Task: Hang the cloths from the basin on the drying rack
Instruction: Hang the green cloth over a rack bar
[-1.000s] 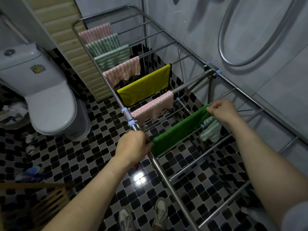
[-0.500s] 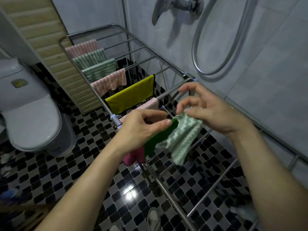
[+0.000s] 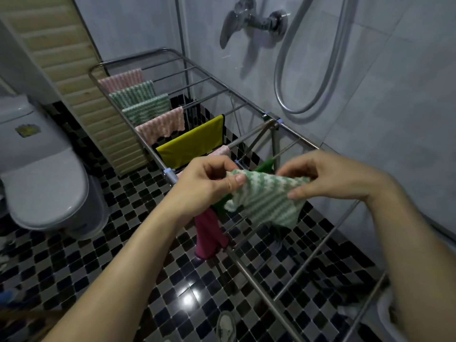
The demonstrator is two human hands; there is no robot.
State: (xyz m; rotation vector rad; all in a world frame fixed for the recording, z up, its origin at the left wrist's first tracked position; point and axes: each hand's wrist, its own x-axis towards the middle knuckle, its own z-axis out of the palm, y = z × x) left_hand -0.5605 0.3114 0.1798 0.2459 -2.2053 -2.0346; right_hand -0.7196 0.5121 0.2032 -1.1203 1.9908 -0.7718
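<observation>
A green-and-white striped cloth (image 3: 265,198) is stretched between both hands above the metal drying rack (image 3: 249,267). My left hand (image 3: 209,183) pinches its left corner and also holds a magenta cloth (image 3: 208,233) that dangles below. My right hand (image 3: 333,178) pinches the right edge. A dark green cloth (image 3: 266,165) hangs on a rung just behind the hands. Further back hang a yellow cloth (image 3: 195,141), pink cloths (image 3: 162,128) and green striped cloths (image 3: 145,107). The basin is not in view.
A white toilet (image 3: 42,178) stands at the left on the black-and-white tiled floor (image 3: 103,248). A shower tap (image 3: 254,21) and hose (image 3: 308,70) hang on the grey wall right of the rack. Several near rungs (image 3: 318,265) are bare. My shoe (image 3: 225,327) shows below.
My hands left the dark green cloth on its rung and came together. They took up the green-and-white striped cloth and have spread it wider between them. The view tilted upward.
</observation>
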